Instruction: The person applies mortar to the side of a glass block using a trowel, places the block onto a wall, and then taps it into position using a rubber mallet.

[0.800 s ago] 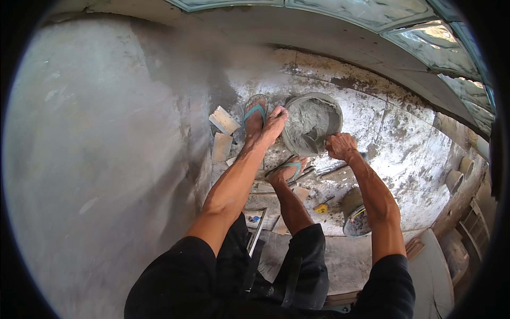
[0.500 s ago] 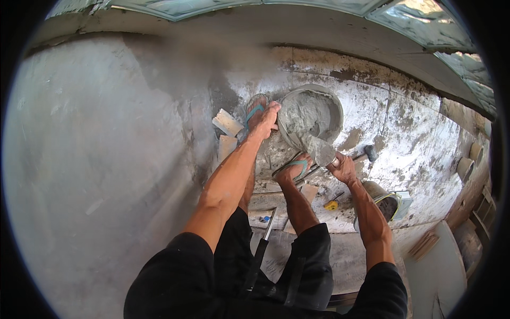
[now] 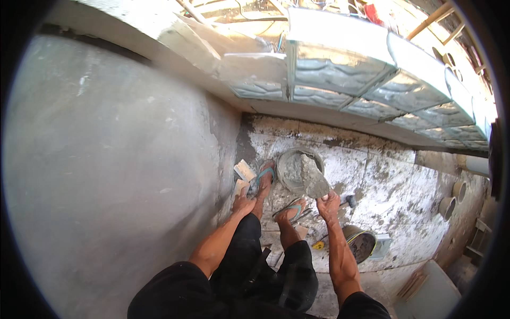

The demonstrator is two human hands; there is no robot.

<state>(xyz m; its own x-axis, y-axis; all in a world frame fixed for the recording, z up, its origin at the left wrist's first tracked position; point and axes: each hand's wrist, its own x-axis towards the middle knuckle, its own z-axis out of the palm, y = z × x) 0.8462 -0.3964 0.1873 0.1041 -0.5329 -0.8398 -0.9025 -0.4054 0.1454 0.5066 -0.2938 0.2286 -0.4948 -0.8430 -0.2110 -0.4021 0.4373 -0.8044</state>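
My right hand (image 3: 328, 206) is closed round the handle of a trowel (image 3: 316, 184). Grey wet mortar covers its blade, which is raised over the near right rim of a round bucket (image 3: 281, 178) with more mortar inside. My left hand (image 3: 243, 204) hangs beside my left shin, overlapping the lower of two short wood pieces (image 3: 241, 187). Its fingers are too small and foreshortened to show whether they grip that piece. The other wood piece (image 3: 245, 170) lies just beyond, by my left sandal.
A smooth grey wall (image 3: 117, 159) rises close on my left. Glass blocks (image 3: 340, 74) line the far ledge. On the mortar-splashed floor (image 3: 398, 196) are a mallet (image 3: 350, 201), a yellow tape measure (image 3: 318, 245) and a second bucket (image 3: 366, 245) at right.
My left hand has left the bucket's rim and drawn back toward the wood pieces. The trowel has lifted from the bucket's edge with mortar on it. My view has tilted up.
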